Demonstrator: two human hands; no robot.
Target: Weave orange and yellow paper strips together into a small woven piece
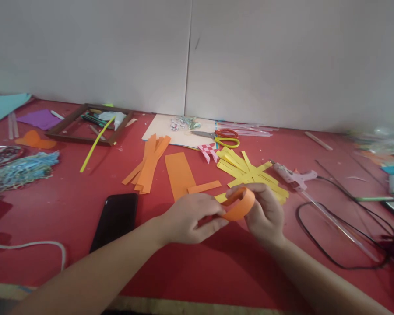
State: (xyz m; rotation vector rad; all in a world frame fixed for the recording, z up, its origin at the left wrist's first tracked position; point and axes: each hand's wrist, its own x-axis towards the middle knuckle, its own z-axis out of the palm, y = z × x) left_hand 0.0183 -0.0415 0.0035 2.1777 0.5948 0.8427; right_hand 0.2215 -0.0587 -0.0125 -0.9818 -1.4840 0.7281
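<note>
Between my two hands an orange paper strip (241,210) is bent round into a loop above the red table. My left hand (197,218) pinches its near left side between thumb and fingers. On the loop's right side, my right hand (264,210) is closed with the fingers curled behind the paper. Just beyond the hands lie a wide orange paper piece (180,173) and a short orange strip (204,187). A pile of orange strips (151,164) rests farther left. Behind my right hand, yellow paper strips (249,170) are heaped crosswise.
A pink glue gun (293,176) with a black cable (302,227) lies at right. Scissors (221,135) rest on a pale board (157,129) at the back. A black phone (116,218) sits near my left forearm, and a brown frame (68,138) lies back left.
</note>
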